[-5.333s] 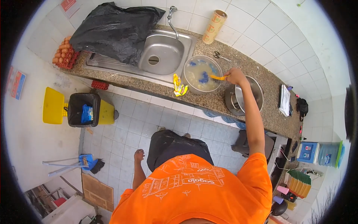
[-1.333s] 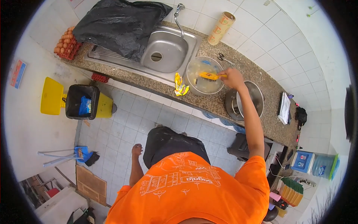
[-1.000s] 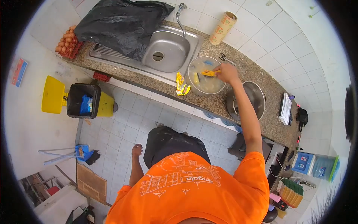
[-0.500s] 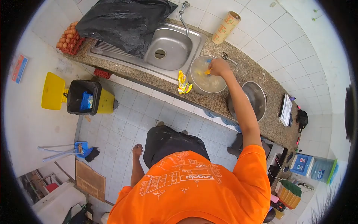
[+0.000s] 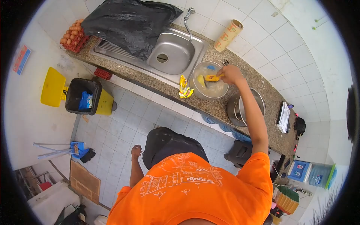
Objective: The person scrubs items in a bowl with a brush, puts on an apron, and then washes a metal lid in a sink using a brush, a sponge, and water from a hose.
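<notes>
My right hand (image 5: 231, 74) reaches over a large round metal bowl (image 5: 194, 90) on the counter. Its fingers are closed on a small flat yellow packet (image 5: 213, 78) with a reddish mark. Inside the bowl is a pale, cloudy mixture (image 5: 215, 88), along with a soft-looking yellow piece (image 5: 201, 81) and something blue (image 5: 211, 68) I cannot make out. Beside the bowl's near left side lies a crumpled yellow wrapper (image 5: 185, 88). My left hand (image 5: 136, 150) hangs low at my side over the floor, fingers loosely bent, holding nothing.
A steel pot (image 5: 234, 108) stands right of the bowl. Behind are scissors (image 5: 225, 62) and a plastic-wrap roll (image 5: 228, 35). Left along the counter are a sink (image 5: 174, 56), black plastic bag (image 5: 127, 24) and egg trays (image 5: 73, 39). A yellow bin (image 5: 105, 98) stands on the floor.
My right hand has drawn back and up from inside the bowl, and the yellow packet now shows more fully. The yellow piece in the bowl is more visible. My left hand stays low.
</notes>
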Demonstrator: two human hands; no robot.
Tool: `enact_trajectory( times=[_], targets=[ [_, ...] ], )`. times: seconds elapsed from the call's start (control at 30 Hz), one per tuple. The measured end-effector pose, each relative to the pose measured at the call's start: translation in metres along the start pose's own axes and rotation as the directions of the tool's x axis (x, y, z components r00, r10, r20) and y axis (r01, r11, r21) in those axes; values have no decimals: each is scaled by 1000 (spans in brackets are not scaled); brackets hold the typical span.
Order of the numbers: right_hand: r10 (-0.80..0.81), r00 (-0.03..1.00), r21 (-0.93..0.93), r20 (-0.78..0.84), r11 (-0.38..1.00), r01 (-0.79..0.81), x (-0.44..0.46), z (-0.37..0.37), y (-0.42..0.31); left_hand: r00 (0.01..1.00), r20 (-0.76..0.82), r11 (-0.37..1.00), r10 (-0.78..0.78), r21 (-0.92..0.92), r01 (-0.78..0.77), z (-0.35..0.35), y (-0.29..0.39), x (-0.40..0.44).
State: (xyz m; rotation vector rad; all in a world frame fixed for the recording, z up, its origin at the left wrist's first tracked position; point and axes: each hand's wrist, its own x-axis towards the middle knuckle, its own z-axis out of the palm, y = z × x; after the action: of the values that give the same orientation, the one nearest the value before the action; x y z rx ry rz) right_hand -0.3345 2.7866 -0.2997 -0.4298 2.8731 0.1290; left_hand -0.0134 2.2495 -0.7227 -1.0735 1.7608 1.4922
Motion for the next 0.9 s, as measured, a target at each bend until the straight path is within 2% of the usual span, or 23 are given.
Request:
enact_trajectory(
  times=[0.1, 0.2, 0.3, 0.37, 0.5, 0.57, 0.6, 0.67, 0.8, 0.9],
  targets=[
    [-1, 1000, -26, -30, 1000, 1, -15, -27, 4, 999, -39, 999, 2, 41, 0, -1, 0, -7],
    [3, 997, 45, -83, 999, 1, -23, -43, 11, 998, -50, 995, 25, 102, -20, -3, 2, -14],
    [50, 995, 89, -88, 995, -42, -27, -50, 14, 999, -35, 994, 21, 110, -17, -3, 2, -13],
    [136, 988, 125, -75, 984, -126, -26, -49, 17, 1000, -29, 995, 9, 95, -6, -3, 5, -10],
    [193, 978, 110, -79, 977, -184, -24, -51, 13, 999, -22, 996, 42, 82, -40, -3, 18, -20],
    [303, 951, 121, -59, 948, -294, -21, -44, 13, 998, 1, 994, 61, 88, -61, -5, 20, -22],
    [305, 951, 122, -61, 947, -296, -19, -33, 18, 998, 3, 994, 57, 92, -57, -5, 21, -21],
    [269, 949, 133, -163, 959, -249, -10, 3, 32, 999, 5, 994, 54, 95, -54, -7, 15, -13],
    [311, 933, 176, -184, 944, -280, -3, 42, 38, 998, -11, 990, 66, 124, -64, -4, 13, -16],
    [263, 954, 274, -142, 937, -218, -6, 46, 38, 998, -29, 989, 57, 136, -53, -2, 15, -18]
  ],
)
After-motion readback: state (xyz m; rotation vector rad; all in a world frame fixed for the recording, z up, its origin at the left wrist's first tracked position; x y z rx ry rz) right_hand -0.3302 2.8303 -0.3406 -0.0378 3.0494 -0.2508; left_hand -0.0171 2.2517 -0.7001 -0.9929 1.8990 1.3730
